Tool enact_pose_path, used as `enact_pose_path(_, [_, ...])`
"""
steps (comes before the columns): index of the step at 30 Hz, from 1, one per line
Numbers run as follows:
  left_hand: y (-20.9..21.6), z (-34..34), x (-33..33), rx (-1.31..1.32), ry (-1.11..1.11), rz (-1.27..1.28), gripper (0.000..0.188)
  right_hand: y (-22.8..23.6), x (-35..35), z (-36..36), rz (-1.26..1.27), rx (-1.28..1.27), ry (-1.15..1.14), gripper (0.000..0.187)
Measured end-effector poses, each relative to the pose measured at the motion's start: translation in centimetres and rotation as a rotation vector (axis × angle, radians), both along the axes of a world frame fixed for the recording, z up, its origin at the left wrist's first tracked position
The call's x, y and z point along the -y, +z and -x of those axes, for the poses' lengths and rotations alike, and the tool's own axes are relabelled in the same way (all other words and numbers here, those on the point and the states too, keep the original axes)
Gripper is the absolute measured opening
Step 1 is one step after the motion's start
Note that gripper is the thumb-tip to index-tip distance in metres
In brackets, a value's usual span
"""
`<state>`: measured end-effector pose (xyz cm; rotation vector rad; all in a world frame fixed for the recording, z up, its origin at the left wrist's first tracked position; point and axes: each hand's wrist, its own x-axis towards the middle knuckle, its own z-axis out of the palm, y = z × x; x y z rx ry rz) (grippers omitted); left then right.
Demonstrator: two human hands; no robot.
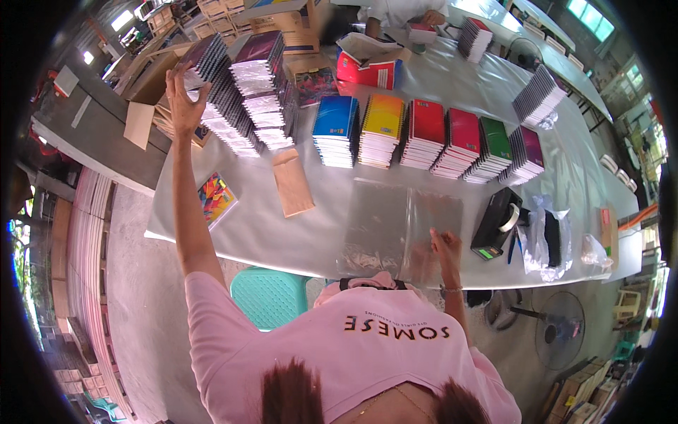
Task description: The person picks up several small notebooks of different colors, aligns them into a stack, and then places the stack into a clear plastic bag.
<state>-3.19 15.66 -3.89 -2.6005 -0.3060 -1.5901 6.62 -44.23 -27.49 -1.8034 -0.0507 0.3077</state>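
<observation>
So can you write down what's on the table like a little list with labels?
left hand: stretched far out, fingers spread at the leaning stack of dark notebooks
right hand: resting on the clear plastic bags at the near edge
row of stacks: blue, yellow-orange, red, green notebooks
brown envelope: lying flat, beside the bags
tape dispenser: black, right of the bags
table: covered in pale sheeting
far end: another person's hands

One head-worn fisheye view — steeply downward, close over the table [395, 233].
</observation>
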Motion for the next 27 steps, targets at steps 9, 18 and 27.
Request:
enact_pose_path(9, [-2.2,1.2,6.6,0.125,0.104,0.108,0.046,5.2,-10.8,-4.4,0.252,0.369,0.369,0.037])
enact_pose_path(18, [-14.7,-1.2,17.9,0.302,-0.349,1.052,0.023,10.5,-30.0,-10.1,0.509,1.027,0.362,0.029])
enact_pose_path(27, [-20.1,-1.6,21.5,0.358,-0.496,1.459,0.026,8.9,-36.1,-11.8,0.862,0.817,0.258,0.072])
